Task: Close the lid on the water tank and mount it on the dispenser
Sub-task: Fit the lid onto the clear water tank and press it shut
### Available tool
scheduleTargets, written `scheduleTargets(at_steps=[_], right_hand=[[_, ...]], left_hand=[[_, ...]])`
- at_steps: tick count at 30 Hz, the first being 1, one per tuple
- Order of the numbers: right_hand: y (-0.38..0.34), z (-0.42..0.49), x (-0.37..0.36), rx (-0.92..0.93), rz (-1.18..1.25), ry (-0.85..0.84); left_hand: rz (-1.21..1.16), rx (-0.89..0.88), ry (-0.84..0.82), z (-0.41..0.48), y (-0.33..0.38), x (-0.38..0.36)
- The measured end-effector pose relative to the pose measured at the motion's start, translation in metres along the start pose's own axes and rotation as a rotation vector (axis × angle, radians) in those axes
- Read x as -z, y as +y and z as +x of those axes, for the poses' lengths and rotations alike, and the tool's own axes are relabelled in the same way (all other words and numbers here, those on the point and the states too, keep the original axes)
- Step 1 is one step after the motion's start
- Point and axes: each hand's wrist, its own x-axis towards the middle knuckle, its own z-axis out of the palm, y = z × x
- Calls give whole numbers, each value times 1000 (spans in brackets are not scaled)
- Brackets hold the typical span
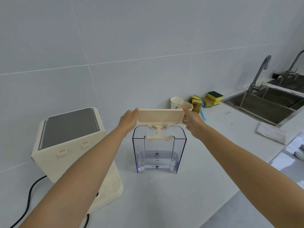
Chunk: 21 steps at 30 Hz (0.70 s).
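Observation:
A clear plastic water tank (158,153) stands upright on the white counter, mid-frame. Its cream lid (160,116) is swung up on a hinge piece at the tank's near top edge, so the tank mouth is uncovered. My left hand (129,120) grips the lid's left end and my right hand (192,120) grips its right end. The cream water dispenser (70,145) with a dark top panel stands to the left of the tank, apart from it.
Two paper cups (176,102), yellow sponges (212,97) and a blue brush (202,111) sit by the wall behind the tank. A steel sink (263,102) with taps lies at the right, a folded cloth (271,134) beside it. A black cable (31,195) trails from the dispenser.

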Motion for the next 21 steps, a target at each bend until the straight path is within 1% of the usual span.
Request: scheduleTargets(at_steps=[3, 9, 14, 18, 21], right_hand=[[9, -8, 5, 10, 3, 43], [29, -33, 2, 142, -152, 155], [45, -48, 3, 137, -185, 228], [59, -50, 4, 170, -208, 215], [68, -47, 5, 155, -217, 209]], left_hand=[[24, -69, 50, -13, -7, -4], [50, -124, 155, -36, -23, -14], [8, -132, 199, -49, -38, -23], [-14, -122, 210, -57, -47, -31], [-4, -108, 212, -61, -50, -34]])
